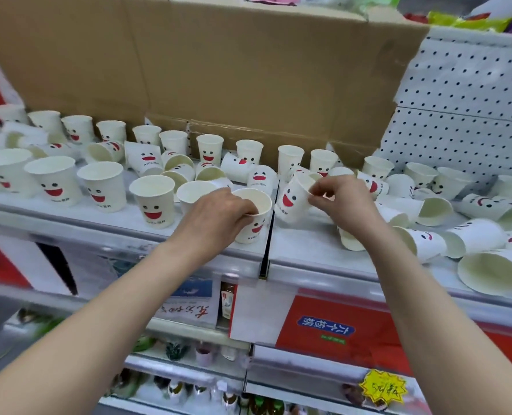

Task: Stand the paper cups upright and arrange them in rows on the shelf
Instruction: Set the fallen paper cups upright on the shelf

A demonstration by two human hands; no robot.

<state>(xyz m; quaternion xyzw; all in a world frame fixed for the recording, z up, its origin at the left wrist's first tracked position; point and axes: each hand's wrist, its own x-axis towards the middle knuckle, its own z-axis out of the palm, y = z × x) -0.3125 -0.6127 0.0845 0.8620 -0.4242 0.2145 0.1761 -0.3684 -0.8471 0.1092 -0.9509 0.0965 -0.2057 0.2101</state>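
White paper cups with red smiling faces cover the white shelf. My left hand grips the rim of an upright cup at the shelf's front edge, fingers inside it. My right hand pinches the rim of a tilted cup just to the right of that one. A front row of upright cups stands to the left, and a back row runs along the cardboard. Several cups lie on their sides in the middle and at the right.
A large brown cardboard sheet stands behind the cups. White pegboard backs the shelf at right. A black divider splits the shelf's front edge. Lower shelves hold red signs and packaged goods.
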